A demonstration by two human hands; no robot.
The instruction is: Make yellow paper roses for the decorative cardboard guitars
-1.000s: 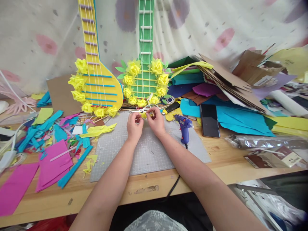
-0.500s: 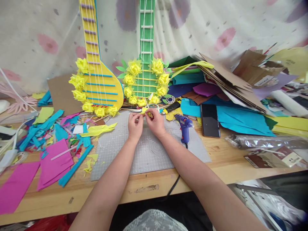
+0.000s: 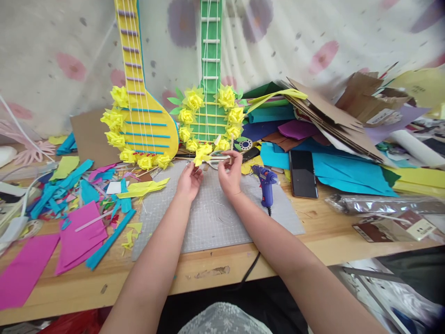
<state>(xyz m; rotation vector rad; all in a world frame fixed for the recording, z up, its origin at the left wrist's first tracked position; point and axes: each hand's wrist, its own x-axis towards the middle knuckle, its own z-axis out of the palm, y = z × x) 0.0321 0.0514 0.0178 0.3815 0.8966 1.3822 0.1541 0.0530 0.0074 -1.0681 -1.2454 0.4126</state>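
My left hand [image 3: 188, 181] pinches a small yellow paper flower [image 3: 200, 156] at its base, above the far edge of the grey cutting mat [image 3: 215, 222]. My right hand [image 3: 231, 175] is raised beside it, fingers curled round a thin stick [image 3: 232, 141] that points up. A pair of scissors [image 3: 215, 160] lies on the mat just behind both hands. Behind them lean a yellow paper guitar [image 3: 146, 127] and a green paper guitar [image 3: 210, 111], both edged with yellow flowers.
A blue glue gun [image 3: 265, 184] lies right of my right hand, its cord running off the table edge. A black phone [image 3: 303, 174] rests on blue paper. Paper scraps [image 3: 79, 208] cover the left of the wooden table [image 3: 313, 232]; cardboard and paper sheets [image 3: 330, 116] pile up at the right.
My hands have parted and lifted a little. The yellow flower now shows openly in my left hand, and my right hand has turned with a stick in its fingers.
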